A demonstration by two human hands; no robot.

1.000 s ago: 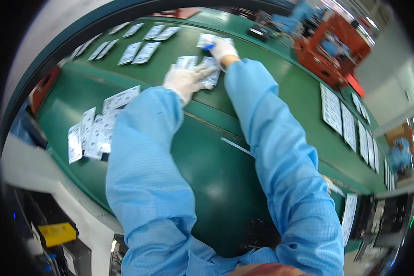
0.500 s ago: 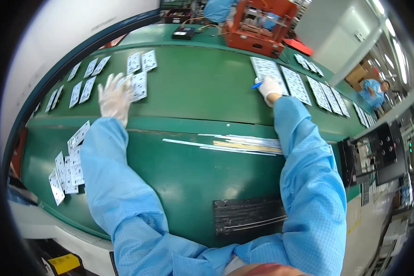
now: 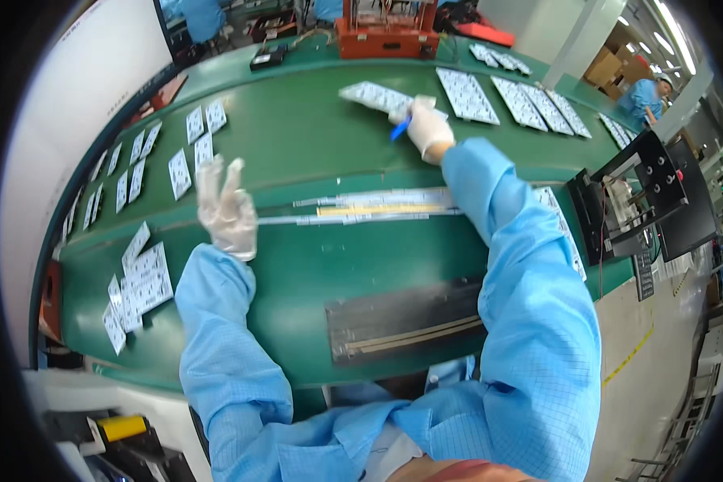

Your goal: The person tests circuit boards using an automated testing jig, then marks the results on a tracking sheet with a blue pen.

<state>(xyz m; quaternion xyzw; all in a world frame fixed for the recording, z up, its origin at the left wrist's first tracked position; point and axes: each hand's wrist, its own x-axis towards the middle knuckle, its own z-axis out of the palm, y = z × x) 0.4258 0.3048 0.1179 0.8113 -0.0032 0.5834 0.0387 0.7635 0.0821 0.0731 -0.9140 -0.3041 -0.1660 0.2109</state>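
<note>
In a white glove, my right hand (image 3: 427,131) grips the near end of a white circuit board panel (image 3: 375,97), which is tilted above the green bench. A blue pen-like tool (image 3: 401,128) pokes out from the same hand. My left hand (image 3: 228,210), also gloved, is open with fingers spread and holds nothing. Just beyond its fingertips lies a small white board (image 3: 204,149), with another small board (image 3: 180,174) to its left. Between my hands lies a bundle of thin white and yellow strips (image 3: 369,209).
More panels (image 3: 467,96) lie at the far right. Loose boards (image 3: 148,277) overlap at the near left. A black plate (image 3: 402,323) with thin strips lies near the front edge. A black machine (image 3: 635,201) stands right, an orange-red one (image 3: 387,40) at the back. A co-worker (image 3: 644,98) is far right.
My right hand has lifted the panel and carried it leftward. My left hand has drawn back from the small boards towards me. The whole view has shifted.
</note>
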